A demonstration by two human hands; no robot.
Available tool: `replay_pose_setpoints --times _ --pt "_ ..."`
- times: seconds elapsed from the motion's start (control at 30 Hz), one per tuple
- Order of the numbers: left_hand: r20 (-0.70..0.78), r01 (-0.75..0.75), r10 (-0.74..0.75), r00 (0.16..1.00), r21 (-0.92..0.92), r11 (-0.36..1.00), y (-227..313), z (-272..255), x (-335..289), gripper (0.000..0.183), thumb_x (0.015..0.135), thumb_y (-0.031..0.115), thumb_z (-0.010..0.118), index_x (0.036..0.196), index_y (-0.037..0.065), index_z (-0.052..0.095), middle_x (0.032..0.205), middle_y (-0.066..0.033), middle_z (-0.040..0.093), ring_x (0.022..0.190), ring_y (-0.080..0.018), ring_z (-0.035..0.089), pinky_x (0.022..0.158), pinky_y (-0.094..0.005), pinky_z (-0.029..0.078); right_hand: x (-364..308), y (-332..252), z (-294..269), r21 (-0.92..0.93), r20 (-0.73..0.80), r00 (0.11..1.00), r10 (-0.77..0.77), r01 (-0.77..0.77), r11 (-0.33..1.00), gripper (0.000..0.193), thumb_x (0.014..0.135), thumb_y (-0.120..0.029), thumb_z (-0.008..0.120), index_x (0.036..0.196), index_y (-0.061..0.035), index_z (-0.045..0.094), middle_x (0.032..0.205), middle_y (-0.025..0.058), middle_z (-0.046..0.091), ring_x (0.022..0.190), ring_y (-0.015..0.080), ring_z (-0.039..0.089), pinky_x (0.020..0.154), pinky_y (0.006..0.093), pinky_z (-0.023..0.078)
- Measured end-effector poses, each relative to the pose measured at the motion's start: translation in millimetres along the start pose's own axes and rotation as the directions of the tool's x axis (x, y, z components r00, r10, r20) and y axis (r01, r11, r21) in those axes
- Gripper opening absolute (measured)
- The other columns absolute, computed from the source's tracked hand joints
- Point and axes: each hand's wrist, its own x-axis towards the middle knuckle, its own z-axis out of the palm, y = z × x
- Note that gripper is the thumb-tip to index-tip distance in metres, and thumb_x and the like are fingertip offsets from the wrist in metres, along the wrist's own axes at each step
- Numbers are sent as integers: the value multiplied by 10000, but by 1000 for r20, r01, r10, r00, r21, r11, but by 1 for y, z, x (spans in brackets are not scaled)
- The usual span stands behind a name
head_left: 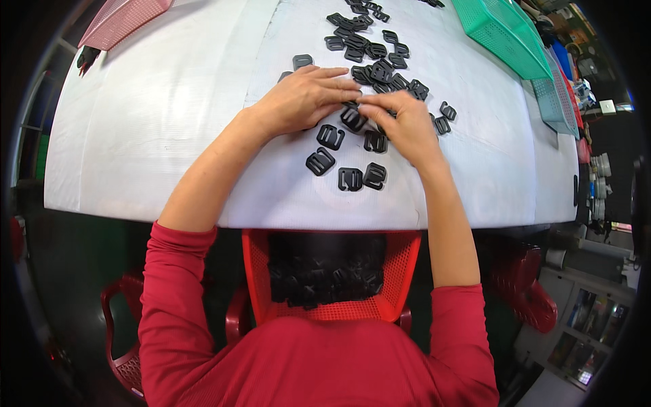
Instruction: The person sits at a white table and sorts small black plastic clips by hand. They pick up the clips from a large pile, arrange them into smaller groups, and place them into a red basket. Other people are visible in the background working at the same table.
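Note:
Black plastic strap buckles lie scattered and heaped across the white-covered table [163,136]. My left hand [302,98] reaches over the near side of the heap, its fingers stretched out and slightly apart, and a buckle edge shows beneath its palm. Facing it, my right hand [405,125] has thumb and forefinger pinched together, apparently on a buckle mostly hidden by the fingers. Just below the meeting fingertips is a dark buckle [352,119]. Nearer me lie several loose ones, among them a slotted buckle [330,137] and a squarish buckle [350,179].
Against the table's near edge, a red plastic basket [400,271] holds many black pieces. A pink basket [125,20] stands at the far left, with a green basket [505,37] and a pale blue basket [557,102] at the far right. Dark red chairs [522,285] flank me.

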Motion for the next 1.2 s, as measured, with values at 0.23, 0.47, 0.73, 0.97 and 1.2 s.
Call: replay_pose_setpoints --times 0.23,0.47,0.73,0.97,1.2 --pt "90 30 -37 995 75 997 -17 -25 -7 383 851 176 677 1231 139 640 1321 -23 589 1326 -253 451 1100 -435 352 -22 17 -24 -295 71 985 -157 171 940 281 756 -201 749 1031 -144 740 1119 -38 683 1035 194 554 899 351 408" --pt "132 90 -92 987 22 996 2 -20 -5 919 705 431 793 1484 242 343 1551 -87 293 1465 -321 166 1178 -563 176 -31 21 -9 -344 22 974 -227 220 913 303 753 -195 750 1052 -153 731 1152 -51 674 1061 182 548 896 351 393" --pt "19 265 -264 964 -23 964 -24 -23 -10 738 864 471 654 1489 238 338 1560 -81 283 1476 -309 129 1166 -595 112 -70 -5 13 -438 -95 969 -227 164 884 280 785 -272 732 1034 -145 725 1255 -19 607 1168 225 504 918 404 360" --pt "17 316 -317 948 50 948 -37 -8 -16 586 976 441 487 1487 194 343 1538 -110 322 1469 -294 173 1174 -552 126 -75 -1 24 -516 -147 974 -170 71 854 375 898 -375 613 1176 -128 663 1321 24 578 1310 249 426 1106 552 194" --pt "112 186 -192 975 63 981 -4 0 -14 539 975 430 480 1448 177 422 1492 -128 393 1434 -304 266 1165 -549 164 -83 4 9 -403 -231 960 -158 53 914 295 917 -279 606 1182 -162 663 1248 -19 626 1269 214 480 1125 582 169"
